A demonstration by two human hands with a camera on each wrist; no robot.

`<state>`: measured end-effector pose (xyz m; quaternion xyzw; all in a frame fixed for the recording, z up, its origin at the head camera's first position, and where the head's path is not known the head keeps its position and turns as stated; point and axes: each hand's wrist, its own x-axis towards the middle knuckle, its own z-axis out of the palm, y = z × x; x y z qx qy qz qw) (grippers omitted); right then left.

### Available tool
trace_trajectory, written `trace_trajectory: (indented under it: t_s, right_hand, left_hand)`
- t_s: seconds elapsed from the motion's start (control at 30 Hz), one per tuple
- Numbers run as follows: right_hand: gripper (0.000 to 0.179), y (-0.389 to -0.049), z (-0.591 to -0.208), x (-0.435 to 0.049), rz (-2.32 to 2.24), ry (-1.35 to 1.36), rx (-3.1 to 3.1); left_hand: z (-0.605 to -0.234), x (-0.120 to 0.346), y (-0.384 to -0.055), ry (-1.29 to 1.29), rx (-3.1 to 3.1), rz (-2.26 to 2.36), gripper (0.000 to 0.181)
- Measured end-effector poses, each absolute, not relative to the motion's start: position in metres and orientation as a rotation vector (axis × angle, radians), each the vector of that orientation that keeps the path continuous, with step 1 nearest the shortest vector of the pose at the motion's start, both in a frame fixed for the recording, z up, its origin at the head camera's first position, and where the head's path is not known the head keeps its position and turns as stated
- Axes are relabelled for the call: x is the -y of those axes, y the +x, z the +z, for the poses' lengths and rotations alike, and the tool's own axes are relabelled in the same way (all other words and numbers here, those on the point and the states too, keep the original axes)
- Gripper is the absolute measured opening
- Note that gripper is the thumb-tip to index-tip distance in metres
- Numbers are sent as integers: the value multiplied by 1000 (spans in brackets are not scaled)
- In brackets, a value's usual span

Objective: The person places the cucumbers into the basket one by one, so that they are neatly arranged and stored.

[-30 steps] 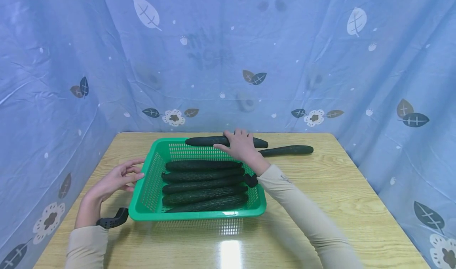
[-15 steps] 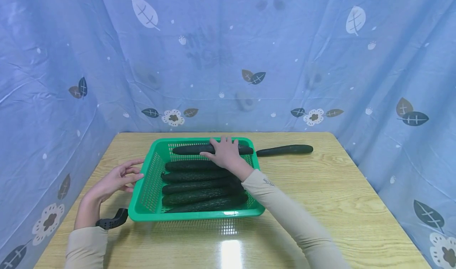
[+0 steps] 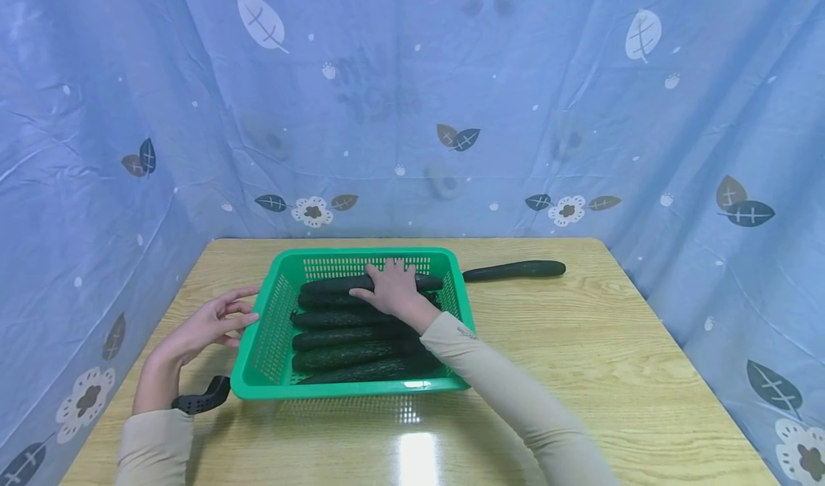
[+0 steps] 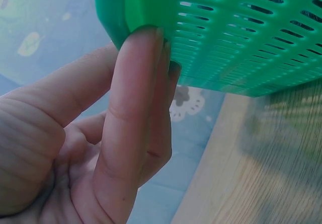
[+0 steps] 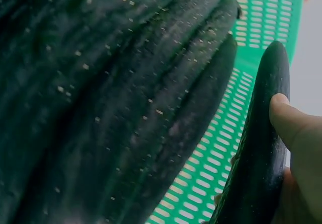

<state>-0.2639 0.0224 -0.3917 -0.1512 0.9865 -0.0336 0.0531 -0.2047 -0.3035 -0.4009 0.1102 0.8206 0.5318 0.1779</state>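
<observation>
Inside a green plastic basket several dark green cucumbers lie side by side. My right hand grips another cucumber over the back of the basket, thumb on one side and fingertips showing at the other in the right wrist view. This held cucumber lies level, close to the rearmost one in the head view. On the basket's left side my left hand pinches the rim, its fingers under the lip and against the outer wall in the left wrist view.
One more cucumber lies on the wooden table right of the basket. A blue patterned curtain surrounds the table at the back and sides. A black wrist mount sits below my left hand.
My right hand has carried the cucumber from above the basket's back rim leftward, nearer and down into the basket. The left hand stays at the rim.
</observation>
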Motion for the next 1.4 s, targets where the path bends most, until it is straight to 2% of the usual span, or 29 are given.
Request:
trace_trajectory:
  t_s: [0.33, 0.53, 0.73, 1.0, 1.4]
  right_hand:
    - [69, -262, -403, -23, -187, -432, -2896]
    - [74, -263, -411, -21, -179, -422, -2897]
    - [57, -264, -414, -21, -122, -473, -2921]
    - [51, -266, -408, -32, -194, -509, -2867]
    - [50, -267, -388, -44, -197, -519, -2894]
  left_hand:
    - [-402, 304, -206, 305, -2302, 1519, 66]
    - [-403, 305, -206, 298, -2304, 1513, 66]
    - [-403, 305, -204, 300, -2304, 1508, 67]
    - [-403, 303, -206, 300, -2299, 1512, 66]
    - [-402, 304, -206, 307, -2303, 1515, 65]
